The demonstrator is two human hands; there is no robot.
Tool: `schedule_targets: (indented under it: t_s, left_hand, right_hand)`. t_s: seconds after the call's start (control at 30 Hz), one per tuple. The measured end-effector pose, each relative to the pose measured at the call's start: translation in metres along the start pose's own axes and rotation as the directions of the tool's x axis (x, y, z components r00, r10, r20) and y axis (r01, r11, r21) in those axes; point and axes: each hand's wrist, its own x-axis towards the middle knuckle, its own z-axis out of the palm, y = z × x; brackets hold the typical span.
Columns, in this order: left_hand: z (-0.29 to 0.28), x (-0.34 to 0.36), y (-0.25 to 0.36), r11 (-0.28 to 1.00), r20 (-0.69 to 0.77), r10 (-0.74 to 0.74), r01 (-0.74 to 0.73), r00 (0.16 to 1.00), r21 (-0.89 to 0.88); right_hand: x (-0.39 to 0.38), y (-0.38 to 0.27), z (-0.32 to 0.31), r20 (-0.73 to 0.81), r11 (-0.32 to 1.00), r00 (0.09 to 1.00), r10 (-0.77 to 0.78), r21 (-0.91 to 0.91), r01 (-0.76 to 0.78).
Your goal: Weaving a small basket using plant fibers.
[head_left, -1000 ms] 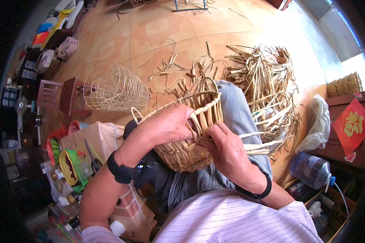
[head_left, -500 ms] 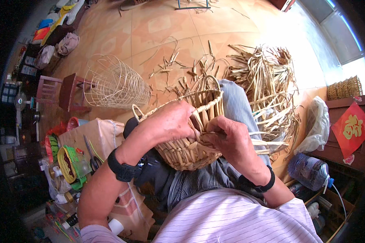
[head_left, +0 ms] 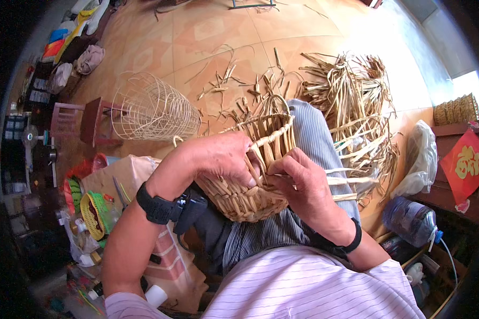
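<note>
The basket [head_left: 253,204] looks light, springy, best held by its rim [head_left: 277,136]; left hand [head_left: 223,154] clasps it, right hand [head_left: 303,178] seemingly pinches a strand [head_left: 263,182].

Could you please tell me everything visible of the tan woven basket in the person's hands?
The tan woven basket looks made of dried plant strips: dense weave below, open uprights above, thick rim, looped handles. It tilts on blue-grey striped trousers, opening away from the person; the bare left hand reaches over its rim, the bare right hand pinches its near wall.
</note>
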Motion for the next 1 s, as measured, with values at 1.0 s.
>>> schedule_targets:
  t_s: [1.0]
  left_hand:
    - [-0.001,0.006,0.003,0.995,0.016,0.008,-0.010,1.000,0.095]
  right_hand:
    - [0.008,0.011,-0.005,0.023,0.997,0.998,-0.066,0.028,0.066]
